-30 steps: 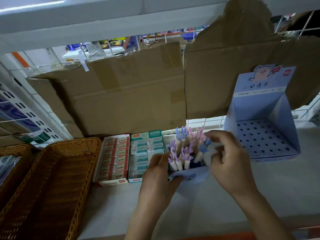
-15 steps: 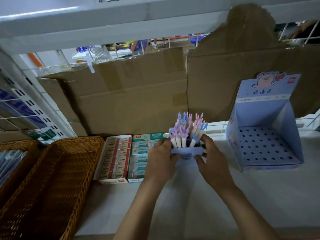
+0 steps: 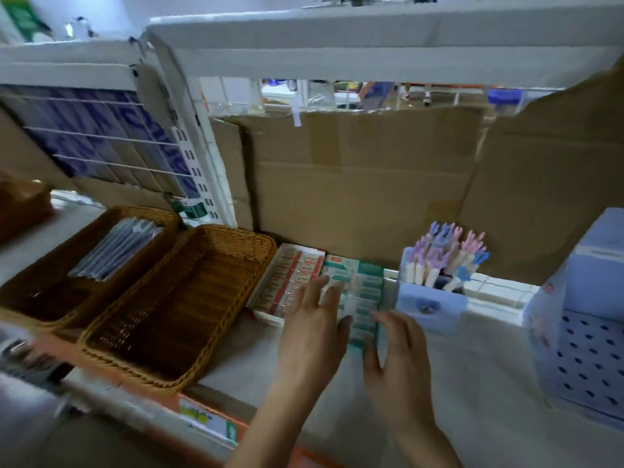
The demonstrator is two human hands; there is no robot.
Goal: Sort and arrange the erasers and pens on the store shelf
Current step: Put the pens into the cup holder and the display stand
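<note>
1. Hands: the left hand (image 3: 314,329) is released, its fingers straight and spread, and it grasps nothing. It lies over the near ends of the two eraser boxes. Motion blur hides whether the fingertips touch them.
2. The right hand (image 3: 395,363) is likewise released, with relaxed fingers and the thumb apart. Its fingertips are at the near right corner of the green eraser box (image 3: 361,285); contact cannot be told.
3. Erasers: the green eraser box lies flat on the white shelf (image 3: 472,383), with its rows of wrapped erasers facing up. The red eraser box (image 3: 290,278) lies touching its left side, packed the same way.
4. Pens: a cluster of pastel pens (image 3: 445,255) with lilac, pink and blue toppers stands upright in a small lilac pen box (image 3: 429,305). This box is just right of the green eraser box, and neither hand touches it.
5. A perforated blue display stand (image 3: 587,349) sits at the right edge of the view, its visible holes unfilled.
6. Baskets: an unfilled wicker basket (image 3: 236,232) lies just left of the red eraser box. A second wicker basket (image 3: 145,211) further left holds plastic-wrapped packets (image 3: 114,251).
7. Cardboard sheets (image 3: 354,184) line the back of the shelf.
8. A price label (image 3: 206,420) is fixed to the shelf's front edge.
</note>
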